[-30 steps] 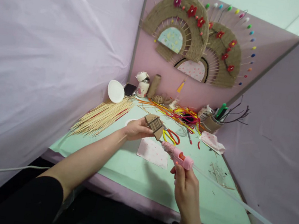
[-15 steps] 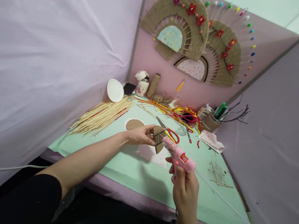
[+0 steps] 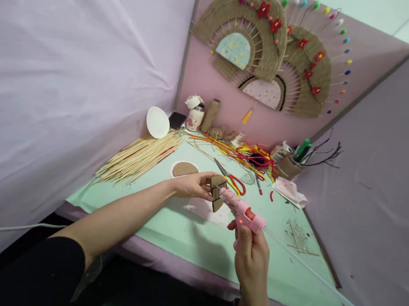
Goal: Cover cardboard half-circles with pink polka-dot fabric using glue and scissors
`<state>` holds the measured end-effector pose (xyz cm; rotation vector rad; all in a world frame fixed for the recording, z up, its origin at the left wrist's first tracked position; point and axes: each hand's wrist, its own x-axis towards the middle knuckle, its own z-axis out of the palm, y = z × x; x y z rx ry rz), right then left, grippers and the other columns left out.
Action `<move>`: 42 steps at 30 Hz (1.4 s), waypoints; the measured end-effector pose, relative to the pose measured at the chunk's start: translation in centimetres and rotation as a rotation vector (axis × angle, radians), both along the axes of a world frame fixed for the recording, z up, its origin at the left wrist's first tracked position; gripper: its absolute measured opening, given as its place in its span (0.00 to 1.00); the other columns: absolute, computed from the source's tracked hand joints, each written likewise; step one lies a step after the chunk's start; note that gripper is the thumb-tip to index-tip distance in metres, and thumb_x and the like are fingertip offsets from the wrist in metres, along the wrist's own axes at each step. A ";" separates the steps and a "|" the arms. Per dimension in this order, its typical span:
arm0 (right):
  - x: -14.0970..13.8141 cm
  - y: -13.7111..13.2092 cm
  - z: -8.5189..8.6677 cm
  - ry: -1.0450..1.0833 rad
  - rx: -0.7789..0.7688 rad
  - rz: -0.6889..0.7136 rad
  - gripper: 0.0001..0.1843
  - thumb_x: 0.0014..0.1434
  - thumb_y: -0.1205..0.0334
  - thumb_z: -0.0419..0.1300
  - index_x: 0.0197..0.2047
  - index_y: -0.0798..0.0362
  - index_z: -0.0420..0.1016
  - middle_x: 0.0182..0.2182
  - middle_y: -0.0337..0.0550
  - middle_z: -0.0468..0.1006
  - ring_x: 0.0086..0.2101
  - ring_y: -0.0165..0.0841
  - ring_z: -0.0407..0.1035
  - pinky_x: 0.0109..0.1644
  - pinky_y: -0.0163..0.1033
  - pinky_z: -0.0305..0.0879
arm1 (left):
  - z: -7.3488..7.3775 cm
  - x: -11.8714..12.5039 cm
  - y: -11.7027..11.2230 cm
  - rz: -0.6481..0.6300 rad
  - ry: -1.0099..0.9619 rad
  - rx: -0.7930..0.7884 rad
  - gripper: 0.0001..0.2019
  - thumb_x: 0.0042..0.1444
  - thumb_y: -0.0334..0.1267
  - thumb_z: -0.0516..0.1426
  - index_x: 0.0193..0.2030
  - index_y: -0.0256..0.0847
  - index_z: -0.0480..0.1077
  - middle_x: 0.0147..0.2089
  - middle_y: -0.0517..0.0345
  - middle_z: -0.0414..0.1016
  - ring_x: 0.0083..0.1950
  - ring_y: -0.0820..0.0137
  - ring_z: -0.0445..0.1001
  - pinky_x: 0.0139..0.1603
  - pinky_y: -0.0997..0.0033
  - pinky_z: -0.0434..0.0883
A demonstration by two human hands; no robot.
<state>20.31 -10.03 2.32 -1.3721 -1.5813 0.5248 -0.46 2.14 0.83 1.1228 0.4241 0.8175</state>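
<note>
My left hand (image 3: 191,184) pinches a small brown cardboard piece (image 3: 217,192) with thin sticks on it, held on edge above the green table (image 3: 177,229). My right hand (image 3: 250,256) grips a pink glue gun (image 3: 243,212) whose nozzle touches the cardboard piece. A long clear glue stick (image 3: 326,288) trails from the back of the gun toward the lower right. Under the hands lies a pink dotted paper (image 3: 208,211).
A pile of bamboo skewers (image 3: 137,158) lies at the left, a brown cardboard disc (image 3: 183,169) beside it. Red-handled scissors (image 3: 233,178), coloured strips (image 3: 243,155), a pen cup (image 3: 291,165), a twine spool (image 3: 210,115) and a white bowl (image 3: 157,123) stand behind. Woven fans (image 3: 266,54) hang on the wall.
My left hand lowered the cardboard piece and turned it on edge, uncovering the brown disc. The glue gun's nozzle came up to the piece and rests against it.
</note>
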 end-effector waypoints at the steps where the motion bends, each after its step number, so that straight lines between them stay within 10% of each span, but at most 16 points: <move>1: 0.0 0.0 0.0 -0.003 -0.002 -0.003 0.25 0.64 0.43 0.48 0.32 0.54 0.75 0.24 0.42 0.73 0.25 0.33 0.64 0.31 0.38 0.61 | 0.0 0.0 0.0 -0.001 0.001 0.001 0.34 0.36 0.29 0.72 0.54 0.44 0.71 0.53 0.51 0.74 0.51 0.65 0.74 0.51 0.67 0.69; 32: 0.8 0.0 0.9 -0.130 -0.080 -0.010 0.26 0.62 0.40 0.48 0.27 0.51 0.71 0.20 0.41 0.73 0.22 0.34 0.66 0.29 0.38 0.62 | 0.9 -1.7 0.9 0.145 -0.116 -0.010 0.38 0.35 0.30 0.73 0.57 0.45 0.68 0.62 0.43 0.69 0.60 0.53 0.71 0.57 0.53 0.68; 42: 10.9 3.1 1.5 -0.573 -0.164 -0.468 0.30 0.60 0.39 0.47 0.42 0.56 0.76 0.31 0.55 0.78 0.32 0.45 0.70 0.32 0.44 0.61 | 1.6 -1.7 0.6 0.129 -0.031 0.070 0.35 0.39 0.35 0.71 0.57 0.44 0.69 0.61 0.43 0.70 0.58 0.56 0.72 0.56 0.56 0.68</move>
